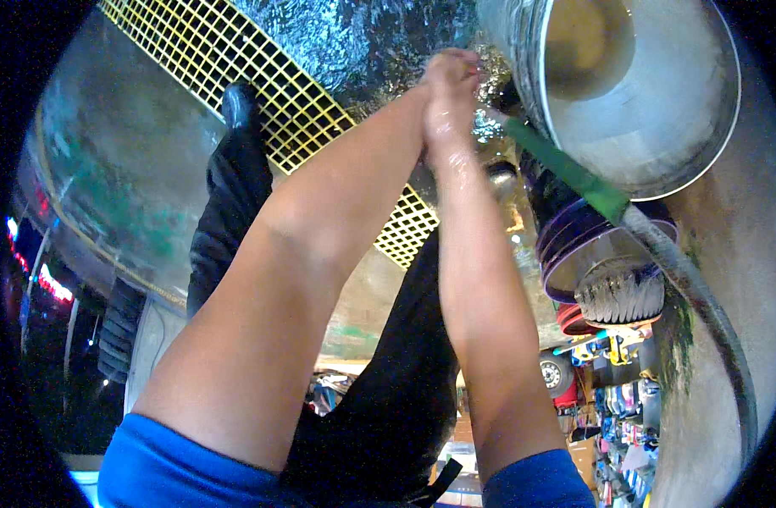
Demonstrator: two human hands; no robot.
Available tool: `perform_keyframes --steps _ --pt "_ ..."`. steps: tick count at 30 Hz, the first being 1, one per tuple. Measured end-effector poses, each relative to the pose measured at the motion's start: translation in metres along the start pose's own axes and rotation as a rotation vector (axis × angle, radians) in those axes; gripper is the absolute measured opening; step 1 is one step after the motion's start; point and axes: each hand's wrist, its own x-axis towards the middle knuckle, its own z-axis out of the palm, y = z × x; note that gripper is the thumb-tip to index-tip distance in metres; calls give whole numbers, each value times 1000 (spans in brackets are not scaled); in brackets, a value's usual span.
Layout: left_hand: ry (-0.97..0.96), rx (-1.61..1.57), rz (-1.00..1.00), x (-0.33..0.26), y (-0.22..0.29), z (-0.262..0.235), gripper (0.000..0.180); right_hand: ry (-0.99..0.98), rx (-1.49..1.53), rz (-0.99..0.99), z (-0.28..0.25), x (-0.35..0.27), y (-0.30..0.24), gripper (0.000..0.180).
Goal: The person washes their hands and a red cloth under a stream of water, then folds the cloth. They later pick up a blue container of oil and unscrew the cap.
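Both my hands are together, wet and slightly blurred, beside the green end of a hose (574, 173). My left hand (452, 69) lies over or against my right hand (449, 118). Their fingers overlap, so how far each is curled is hard to make out. Water glistens on my right wrist and splashes near the hose end, onto the wet floor (354, 42) beyond. No tool shows in either hand.
A large pale bucket (651, 144) with murky liquid is at the upper right. Below it sit a dark purple-rimmed bucket (553, 275) and a brush with grey bristles (621, 292). Yellow floor grating (299, 110) runs diagonally under my arms. Cluttered shelves (629, 423) appear at the lower right.
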Motion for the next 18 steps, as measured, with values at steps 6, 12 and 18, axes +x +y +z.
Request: perform_keyframes --steps 6,12,18 --pt "69 -708 -394 -67 30 6 53 -336 703 285 -47 43 -14 60" --pt "-305 -1294 -452 -27 51 -60 39 -423 1182 186 -26 -28 -22 56" --pt "-288 -837 -543 16 16 -24 12 -194 822 141 -31 -12 -36 38"
